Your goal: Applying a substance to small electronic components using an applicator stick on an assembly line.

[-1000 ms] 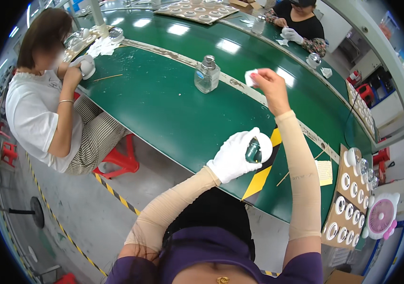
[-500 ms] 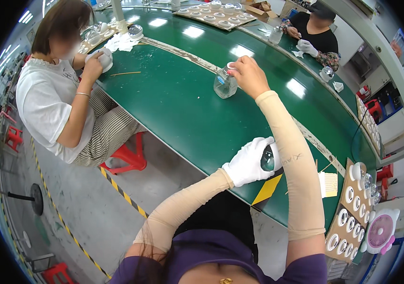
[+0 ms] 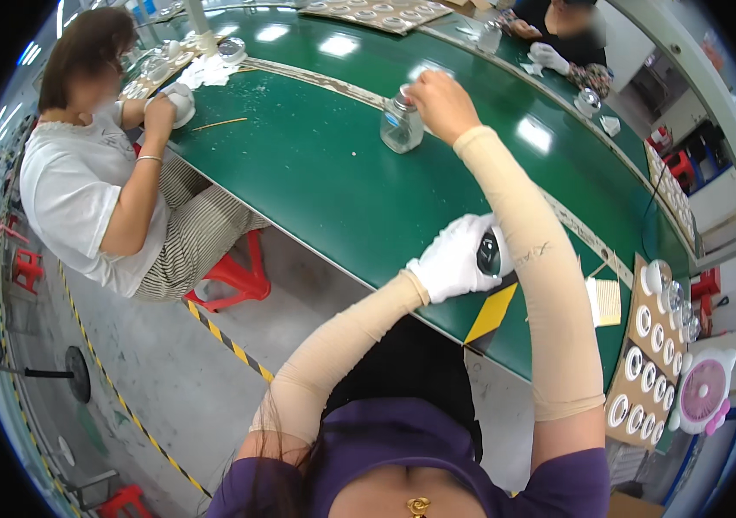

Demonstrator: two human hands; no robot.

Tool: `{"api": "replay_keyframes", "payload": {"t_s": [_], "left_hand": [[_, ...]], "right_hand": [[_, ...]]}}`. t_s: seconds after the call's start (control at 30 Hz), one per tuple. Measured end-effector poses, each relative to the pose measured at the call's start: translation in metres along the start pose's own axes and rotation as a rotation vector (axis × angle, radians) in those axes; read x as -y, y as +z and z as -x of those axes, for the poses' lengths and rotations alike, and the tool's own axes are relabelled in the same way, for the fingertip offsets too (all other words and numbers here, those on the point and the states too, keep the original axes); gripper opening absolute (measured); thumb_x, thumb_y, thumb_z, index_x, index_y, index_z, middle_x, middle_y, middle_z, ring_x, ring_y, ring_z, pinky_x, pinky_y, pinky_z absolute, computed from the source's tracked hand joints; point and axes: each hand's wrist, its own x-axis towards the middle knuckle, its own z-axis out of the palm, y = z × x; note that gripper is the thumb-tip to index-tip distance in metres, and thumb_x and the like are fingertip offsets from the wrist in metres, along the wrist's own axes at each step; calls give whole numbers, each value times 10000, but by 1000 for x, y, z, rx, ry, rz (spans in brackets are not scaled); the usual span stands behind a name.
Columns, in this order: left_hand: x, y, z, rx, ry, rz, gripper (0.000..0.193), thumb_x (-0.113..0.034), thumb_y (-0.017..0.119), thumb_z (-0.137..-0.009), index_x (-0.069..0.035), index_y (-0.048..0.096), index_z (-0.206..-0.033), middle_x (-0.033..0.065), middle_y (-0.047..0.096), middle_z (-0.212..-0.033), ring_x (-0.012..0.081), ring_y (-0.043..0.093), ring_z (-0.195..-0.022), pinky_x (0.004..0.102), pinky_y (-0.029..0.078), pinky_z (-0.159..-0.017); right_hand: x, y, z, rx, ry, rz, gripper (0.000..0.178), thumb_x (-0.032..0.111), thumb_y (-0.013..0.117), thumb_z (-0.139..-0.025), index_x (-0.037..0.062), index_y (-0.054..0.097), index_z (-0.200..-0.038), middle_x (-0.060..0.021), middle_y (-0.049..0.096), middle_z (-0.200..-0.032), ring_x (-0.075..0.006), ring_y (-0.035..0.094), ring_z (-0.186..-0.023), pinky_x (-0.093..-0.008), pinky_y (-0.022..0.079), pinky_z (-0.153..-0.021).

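Observation:
My left hand [image 3: 459, 262], in a white glove, is closed round a clear glossy dome with a white rim [image 3: 490, 252] above the table's near edge. The dome looks dark, with light reflections on it. My right hand [image 3: 443, 104], bare with a beige sleeve up the forearm, reaches to the far side. Its fingers are pinched together at the top of a clear bottle [image 3: 401, 129] that stands upright on the green table [image 3: 325, 181]. Whatever is between those fingertips is hidden.
Cardboard trays of white rings [image 3: 635, 367] and clear domes [image 3: 672, 298] lie at the right, by a pink fan [image 3: 703, 388]. A yellow pad [image 3: 608, 302] rests nearby. One co-worker [image 3: 75, 190] sits at the left, another [image 3: 558, 43] across the table. A thin stick [image 3: 220, 123] lies at the left.
The view has shifted a little, moving the table upward in the picture. My right fingers stay at the bottle top; the white piece seen there before is now hidden. My left hand still holds the dome, slightly turned.

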Motion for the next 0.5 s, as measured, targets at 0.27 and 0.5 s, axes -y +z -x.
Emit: {"api": "replay_keyframes", "payload": {"t_s": [0.27,0.5], "left_hand": [[2,-17,-6,130,11,-77,898,-337,834,-664,-114,383,-1408,152,506,-1254,367,509,-1182,452,418,-1007],[7,2,-3,36,-42,317,900,-238,858,-644,-90,387,-1396,190,486,-1260,387,527,-1146,435,459,-981]], "right_hand": [[37,-118,110,-249,483,-686,203,17,644,-888,-1,658,-1090,-107,678,-1072,-179,653,-994,-274,506,-866],[101,-124,244,-223,622,-523,126,-49,679,-777,3,667,-892,-122,601,-1082,-258,585,-1001,-331,458,-892]]}}
